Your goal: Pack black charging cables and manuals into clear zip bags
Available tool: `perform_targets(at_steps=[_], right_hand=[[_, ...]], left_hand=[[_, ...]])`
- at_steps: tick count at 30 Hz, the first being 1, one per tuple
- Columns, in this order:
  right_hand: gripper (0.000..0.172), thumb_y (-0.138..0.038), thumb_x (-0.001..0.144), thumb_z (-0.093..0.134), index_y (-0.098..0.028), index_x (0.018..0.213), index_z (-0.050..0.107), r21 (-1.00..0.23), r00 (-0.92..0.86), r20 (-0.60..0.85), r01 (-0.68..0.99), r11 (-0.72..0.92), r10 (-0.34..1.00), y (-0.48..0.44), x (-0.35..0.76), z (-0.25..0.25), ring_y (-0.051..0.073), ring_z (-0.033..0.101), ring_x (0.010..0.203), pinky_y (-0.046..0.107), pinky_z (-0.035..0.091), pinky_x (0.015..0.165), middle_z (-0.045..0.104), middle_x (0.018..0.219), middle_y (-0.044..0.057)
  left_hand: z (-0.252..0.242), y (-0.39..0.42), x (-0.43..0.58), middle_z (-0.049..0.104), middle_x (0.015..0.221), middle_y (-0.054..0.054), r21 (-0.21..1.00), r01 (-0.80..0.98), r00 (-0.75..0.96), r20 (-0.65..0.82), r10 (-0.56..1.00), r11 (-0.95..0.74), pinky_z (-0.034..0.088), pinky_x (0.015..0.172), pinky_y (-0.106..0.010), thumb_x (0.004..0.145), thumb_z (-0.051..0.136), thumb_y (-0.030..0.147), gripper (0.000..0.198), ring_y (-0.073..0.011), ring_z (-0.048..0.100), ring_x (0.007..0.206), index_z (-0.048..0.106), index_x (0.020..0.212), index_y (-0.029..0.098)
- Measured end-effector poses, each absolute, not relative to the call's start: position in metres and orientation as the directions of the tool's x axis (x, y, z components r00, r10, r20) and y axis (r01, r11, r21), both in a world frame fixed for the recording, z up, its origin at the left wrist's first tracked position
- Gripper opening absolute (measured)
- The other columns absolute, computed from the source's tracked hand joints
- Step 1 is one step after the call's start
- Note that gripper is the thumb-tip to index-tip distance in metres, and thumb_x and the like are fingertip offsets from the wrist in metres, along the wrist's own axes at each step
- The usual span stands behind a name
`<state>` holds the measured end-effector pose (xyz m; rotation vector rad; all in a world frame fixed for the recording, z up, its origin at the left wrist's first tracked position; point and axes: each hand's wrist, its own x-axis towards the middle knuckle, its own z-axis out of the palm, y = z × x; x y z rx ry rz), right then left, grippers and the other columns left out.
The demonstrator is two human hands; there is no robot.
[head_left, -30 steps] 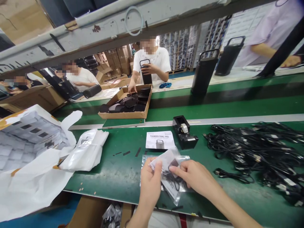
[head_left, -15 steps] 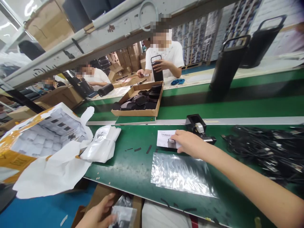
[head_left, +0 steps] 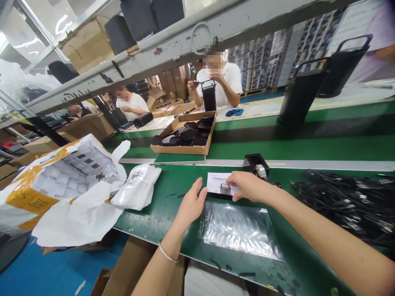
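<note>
A stack of white printed leaflets, lettered "THUNDER" with a picture of a speaker, lies on the green bench top. My right hand grips its right side, the thumb at the near edge and the fingers over the top. Just left of the stack, my left hand reaches in with fingers stretched out and nothing in them. Nearer to me, clear plastic bags lie flat on the bench. A black tape dispenser stands behind my right hand.
Black cables heap at the right. White pouches and an opened carton of white packets sit left. A cardboard tray of black parts stands beyond. Black speakers stand on the far belt, near a co-worker.
My left hand has risen from the open box below the bench, leaving a small plastic bag, to beside the leaflets. My right hand stays on the leaflets. The co-worker's hand moved to the speaker's top.
</note>
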<state>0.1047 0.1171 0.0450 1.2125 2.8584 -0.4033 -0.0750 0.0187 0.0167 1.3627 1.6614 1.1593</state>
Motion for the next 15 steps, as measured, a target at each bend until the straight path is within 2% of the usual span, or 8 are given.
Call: perform_targets(at_steps=[4, 5, 6, 8, 10, 12, 15], right_hand=[[0.031, -0.018, 0.057, 0.077, -0.016, 0.087, 0.069, -0.235, -0.71, -0.06, 0.693, 0.681, 0.702, 0.112, 0.106, 0.041, 0.026, 0.062, 0.086, 0.028, 0.046, 0.068, 0.066, 0.091, 0.009], [0.031, -0.018, 0.057, 0.077, -0.016, 0.087, 0.069, -0.239, -0.71, -0.048, 0.691, 0.682, 0.703, 0.112, 0.106, 0.039, 0.027, 0.062, 0.085, 0.029, 0.046, 0.068, 0.066, 0.09, 0.009], [0.031, -0.018, 0.057, 0.077, -0.016, 0.087, 0.069, -0.244, -0.709, -0.036, 0.69, 0.682, 0.704, 0.112, 0.106, 0.038, 0.027, 0.062, 0.085, 0.029, 0.046, 0.067, 0.066, 0.089, 0.009], [0.03, -0.017, 0.057, 0.077, -0.016, 0.086, 0.069, -0.258, -0.708, -0.013, 0.685, 0.681, 0.706, 0.111, 0.106, 0.037, 0.027, 0.063, 0.082, 0.03, 0.047, 0.065, 0.066, 0.087, 0.009], [0.034, -0.016, 0.057, 0.077, -0.016, 0.09, 0.068, -0.275, -0.698, 0.022, 0.684, 0.676, 0.715, 0.106, 0.108, 0.038, 0.027, 0.063, 0.082, 0.031, 0.049, 0.067, 0.066, 0.087, 0.009], [0.042, -0.015, 0.062, 0.075, -0.017, 0.102, 0.063, -0.29, -0.671, 0.085, 0.69, 0.663, 0.736, 0.093, 0.113, 0.038, 0.029, 0.062, 0.091, 0.035, 0.048, 0.075, 0.065, 0.098, 0.011], [0.05, -0.024, 0.078, 0.061, -0.017, 0.125, 0.046, -0.342, -0.531, 0.241, 0.737, 0.583, 0.812, 0.065, 0.127, 0.035, 0.031, 0.052, 0.11, 0.042, 0.043, 0.089, 0.052, 0.123, 0.016]], left_hand=[[0.025, 0.028, -0.051, 0.062, 0.12, -0.009, 0.884, 0.467, -0.226, 0.105, 0.968, 0.013, 0.016, 0.108, -0.049, 0.079, 0.057, 0.025, 0.038, -0.0292, 0.05, 0.116, 0.057, 0.117, 0.023], [0.028, 0.029, -0.047, 0.063, 0.117, -0.008, 0.859, 0.512, -0.238, 0.142, 0.961, 0.0, 0.015, 0.107, -0.049, 0.079, 0.057, 0.024, 0.038, -0.0291, 0.051, 0.115, 0.057, 0.117, 0.024], [0.03, 0.03, -0.044, 0.064, 0.114, -0.007, 0.832, 0.555, -0.251, 0.18, 0.951, -0.011, 0.019, 0.106, -0.049, 0.078, 0.058, 0.023, 0.04, -0.0285, 0.053, 0.112, 0.055, 0.118, 0.024], [0.031, 0.035, -0.04, 0.066, 0.104, -0.007, 0.801, 0.599, -0.286, 0.236, 0.929, -0.019, 0.035, 0.095, -0.044, 0.074, 0.062, 0.02, 0.048, -0.0254, 0.059, 0.098, 0.051, 0.12, 0.023], [0.029, 0.043, -0.04, 0.065, 0.089, -0.003, 0.844, 0.536, -0.328, 0.231, 0.916, -0.021, 0.044, 0.078, -0.035, 0.068, 0.066, 0.016, 0.055, -0.0196, 0.061, 0.077, 0.049, 0.12, 0.021], [0.027, 0.049, -0.043, 0.061, 0.075, 0.002, 0.901, 0.433, -0.351, 0.202, 0.914, -0.033, 0.045, 0.067, -0.028, 0.066, 0.067, 0.015, 0.054, -0.0142, 0.058, 0.063, 0.05, 0.117, 0.02], [0.029, 0.046, -0.049, 0.058, 0.067, 0.004, 0.947, 0.318, -0.35, 0.162, 0.923, -0.045, 0.045, 0.06, -0.024, 0.07, 0.065, 0.021, 0.043, -0.0121, 0.057, 0.06, 0.052, 0.111, 0.018]])
